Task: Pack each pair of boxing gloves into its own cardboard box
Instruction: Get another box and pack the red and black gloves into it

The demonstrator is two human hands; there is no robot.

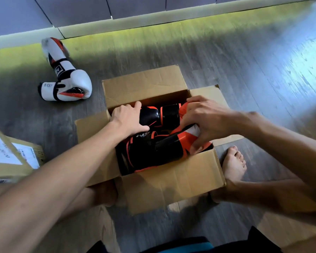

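Altogether there are four boxing gloves, two cardboard boxes and two bare hands in view.

Two of the gloves are black and orange, and both lie inside the open cardboard box (171, 179) in the middle of the floor (226, 61), its four flaps folded outward. The far black-and-orange glove (169, 115) lies along the far wall. The near black-and-orange glove (153, 152) lies along the near wall with its cuff toward the left, and the two touch side by side.

The left hand (128, 118) grips the left end of the far glove, fingers curled over its far edge and thumb pressed on its near side. The right hand (208, 121) is at the right end of the box, its fingers curled round the orange padded end of the near glove and pinching it.

The other two are white gloves with black and orange trim. One white glove (75, 84) and the second white glove (53, 50) lie touching on the floor at far left, well apart from the open box and outside any box.

The second box, a labelled box (13, 156), sits closed at near left. A bare foot (233, 163) rests just right of the open box.
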